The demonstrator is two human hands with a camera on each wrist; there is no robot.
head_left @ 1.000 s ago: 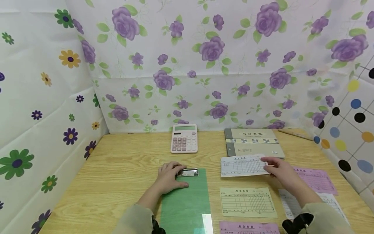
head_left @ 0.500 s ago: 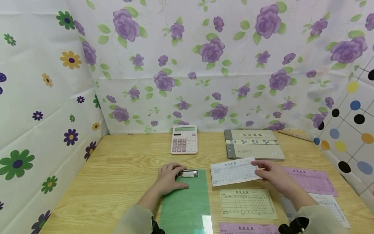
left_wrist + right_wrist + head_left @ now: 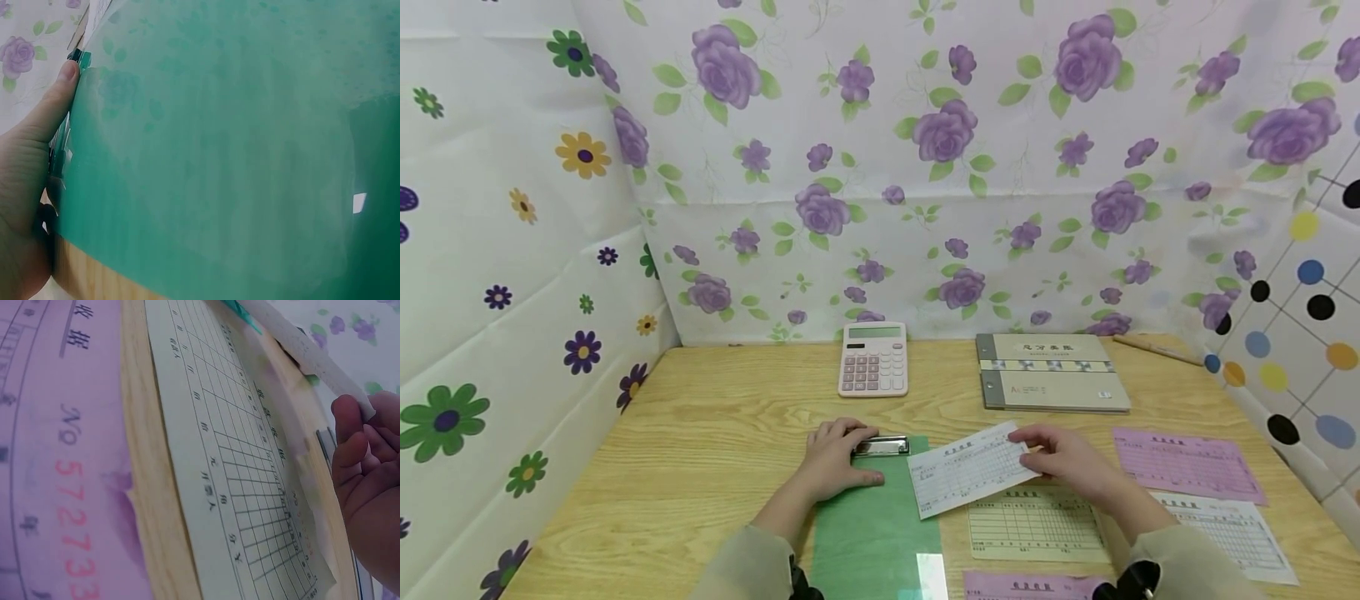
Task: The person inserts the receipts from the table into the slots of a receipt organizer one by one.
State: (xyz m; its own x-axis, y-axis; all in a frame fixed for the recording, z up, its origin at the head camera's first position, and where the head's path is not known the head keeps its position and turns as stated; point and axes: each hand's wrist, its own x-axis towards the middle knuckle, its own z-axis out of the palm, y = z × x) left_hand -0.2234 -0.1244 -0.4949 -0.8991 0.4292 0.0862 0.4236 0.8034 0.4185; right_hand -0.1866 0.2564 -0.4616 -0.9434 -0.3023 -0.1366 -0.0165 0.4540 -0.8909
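Note:
A green clipboard (image 3: 872,533) with a silver clip (image 3: 882,447) lies on the table in the head view. My left hand (image 3: 835,462) holds its top left corner, fingers at the clip and thumb over the board; some fingertips are hidden. My right hand (image 3: 1067,467) pinches the right end of a white receipt slip (image 3: 966,471) between thumb and fingers. The slip is tilted, its left part over the clipboard's right edge and its lower right over a yellow receipt (image 3: 1037,529). Edge-on, the white slip (image 3: 312,356) shows between the fingertips in the right wrist view.
A pink receipt (image 3: 1037,586) lies below the yellow one. Farther right are another pink receipt (image 3: 1187,462) and a white receipt (image 3: 1232,537). A pink calculator (image 3: 872,358), account books (image 3: 1052,372) and a brown pen-like stick (image 3: 1157,349) lie at the back, before a floral cloth.
My right hand has carried the white slip left and nearer, from in front of the account books to the clipboard's right edge, turning it askew. My left hand stays put.

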